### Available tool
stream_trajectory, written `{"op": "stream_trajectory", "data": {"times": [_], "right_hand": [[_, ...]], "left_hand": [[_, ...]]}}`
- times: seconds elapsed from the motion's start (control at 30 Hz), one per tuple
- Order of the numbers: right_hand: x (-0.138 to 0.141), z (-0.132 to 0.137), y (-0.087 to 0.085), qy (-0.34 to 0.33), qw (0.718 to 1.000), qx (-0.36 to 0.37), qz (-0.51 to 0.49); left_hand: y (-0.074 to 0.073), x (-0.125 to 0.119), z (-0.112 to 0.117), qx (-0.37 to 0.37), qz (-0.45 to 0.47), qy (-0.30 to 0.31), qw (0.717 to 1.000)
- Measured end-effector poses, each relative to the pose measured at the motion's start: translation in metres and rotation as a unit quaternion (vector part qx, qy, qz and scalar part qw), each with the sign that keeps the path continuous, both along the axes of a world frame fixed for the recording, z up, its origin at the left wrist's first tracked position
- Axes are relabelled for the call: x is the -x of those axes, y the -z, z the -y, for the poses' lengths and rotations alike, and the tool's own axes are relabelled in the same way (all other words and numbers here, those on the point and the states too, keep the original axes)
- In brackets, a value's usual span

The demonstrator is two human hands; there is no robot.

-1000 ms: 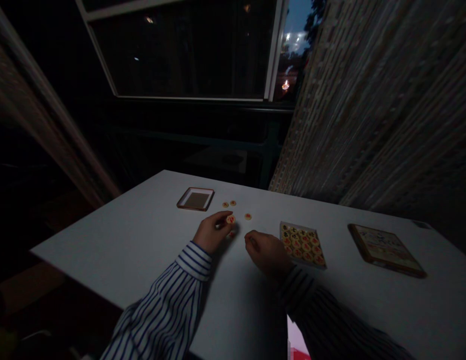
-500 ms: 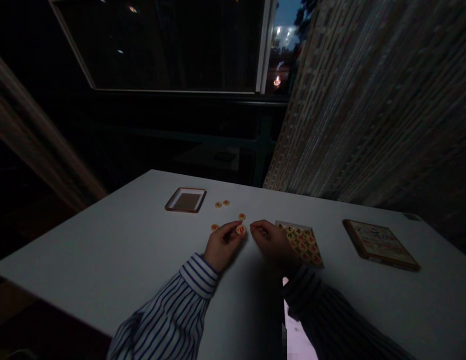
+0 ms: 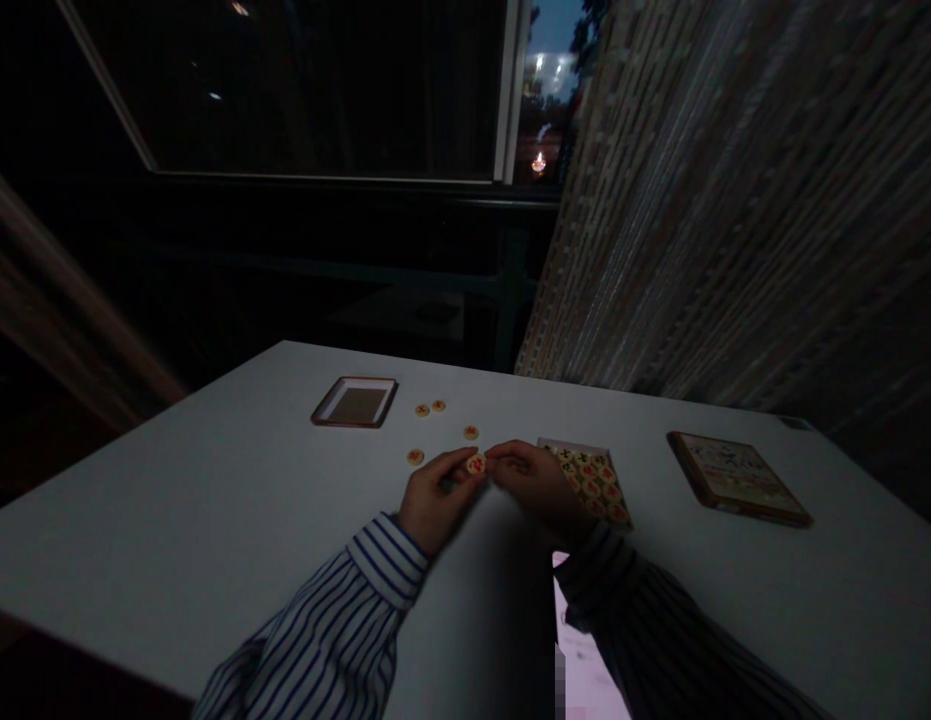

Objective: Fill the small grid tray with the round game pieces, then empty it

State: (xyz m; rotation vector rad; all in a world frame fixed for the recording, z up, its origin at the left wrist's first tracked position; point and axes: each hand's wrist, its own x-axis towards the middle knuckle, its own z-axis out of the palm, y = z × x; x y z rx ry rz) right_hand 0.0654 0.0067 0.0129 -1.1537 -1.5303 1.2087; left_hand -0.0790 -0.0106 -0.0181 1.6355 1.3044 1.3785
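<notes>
A round Chinese chess piece (image 3: 476, 464) with a red character is pinched upright in the fingertips of my left hand (image 3: 435, 502). My right hand (image 3: 538, 487) is closed, thumb and index finger meeting at the piece's right edge. Just beyond my hands a red-marked piece (image 3: 471, 432) lies on the table, and a second red piece (image 3: 415, 457) is left of my left hand. Two more pieces (image 3: 430, 408) sit side by side farther back. Beside my right hand, partly covered by it, is a shallow tray (image 3: 574, 444) filled with rows of red and black pieces.
An open, shallow box half (image 3: 353, 424) lies at the back left of the white table (image 3: 232, 480). To the right is a box lid with a printed picture (image 3: 739, 475). A lit screen (image 3: 585, 650) shows below my right wrist. A string curtain (image 3: 645, 220) hangs behind.
My right fingertips have come leftward onto the piece held in my left hand; before, a gap lay between them. The whole view has shifted slightly.
</notes>
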Motion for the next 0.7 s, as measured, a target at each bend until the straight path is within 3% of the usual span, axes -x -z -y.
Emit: {"op": "stream_trajectory", "data": {"times": [0.37,0.7], "right_hand": [[-0.003,0.000,0.000,0.002,1.000,-0.012,-0.012],[-0.006,-0.001,-0.001,-0.011,0.999,-0.035,0.015]], "left_hand": [[-0.006,-0.002,0.005,0.017,0.039,0.017,0.999],[-0.012,-0.001,0.002,0.080,0.148,0.019,0.986]]}}
